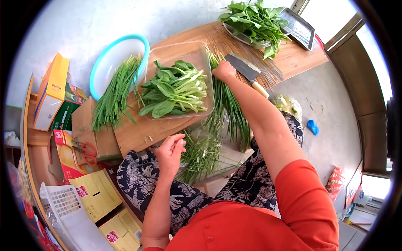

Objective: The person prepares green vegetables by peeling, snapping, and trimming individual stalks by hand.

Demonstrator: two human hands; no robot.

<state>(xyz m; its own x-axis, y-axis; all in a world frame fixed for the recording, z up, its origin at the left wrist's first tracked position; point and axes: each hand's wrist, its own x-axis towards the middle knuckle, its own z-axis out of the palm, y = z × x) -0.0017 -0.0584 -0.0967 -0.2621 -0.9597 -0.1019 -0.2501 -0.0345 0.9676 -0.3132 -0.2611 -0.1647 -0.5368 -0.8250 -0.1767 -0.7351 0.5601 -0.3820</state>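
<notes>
My right hand (225, 71) is closed around a bunch of garlic chives (231, 108) at the edge of the wooden board. Their long green leaves hang down toward my lap. Just right of that hand lies a cleaver (243, 67) with a wooden handle. My left hand (169, 151) hovers over my thigh, fingers half curled and a little apart, with nothing visible in it. Loose green trimmings (201, 154) lie below the board, beside this hand. A clear plastic tub (210, 90) holds leafy greens (176, 88) between the two hands.
More chives (117, 92) lean across a blue-rimmed basin (93, 79) on the left. Leafy greens (253, 23) and a metal tray (301, 27) stand at the board's far end. Red scissors (88, 154), cardboard boxes (96, 194) and a white basket (63, 201) are at lower left.
</notes>
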